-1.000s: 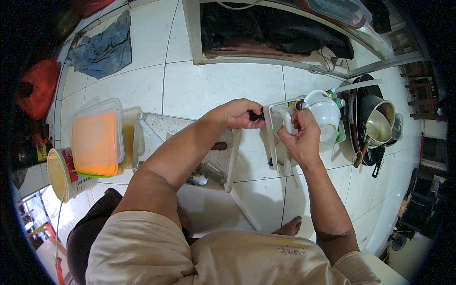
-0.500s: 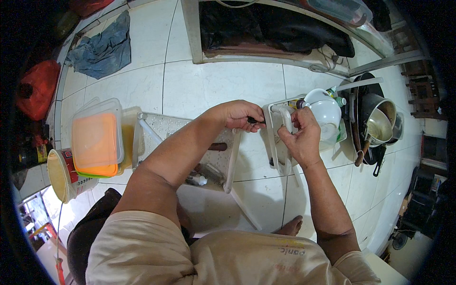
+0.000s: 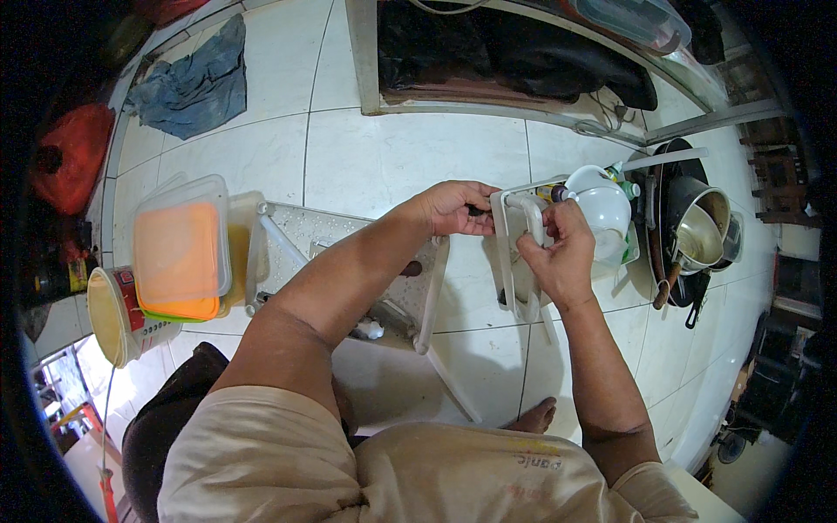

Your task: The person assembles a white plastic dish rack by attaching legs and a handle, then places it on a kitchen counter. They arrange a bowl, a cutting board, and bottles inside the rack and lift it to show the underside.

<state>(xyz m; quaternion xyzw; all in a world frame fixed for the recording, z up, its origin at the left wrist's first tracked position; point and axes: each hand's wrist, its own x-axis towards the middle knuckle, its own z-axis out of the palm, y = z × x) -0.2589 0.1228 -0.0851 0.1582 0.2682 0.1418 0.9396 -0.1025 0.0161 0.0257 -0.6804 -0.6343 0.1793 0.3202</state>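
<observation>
Pinching a small dark piece point(image 3: 473, 210), my left hand point(image 3: 462, 209) meets the far-left corner of the pale frame point(image 3: 503, 250), over the tiled floor point(image 3: 410, 157), right of its middle. The frame's long side runs far to near; my right hand point(image 3: 560, 254) grasps its rounded rail point(image 3: 524, 204) from the right.

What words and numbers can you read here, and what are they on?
Beige shirt: upside-down lettering on the front, which I won't copy out.
White bucket with red label: print too small to read.
Small dark container with yellow label: too small and blurred to read.
</observation>
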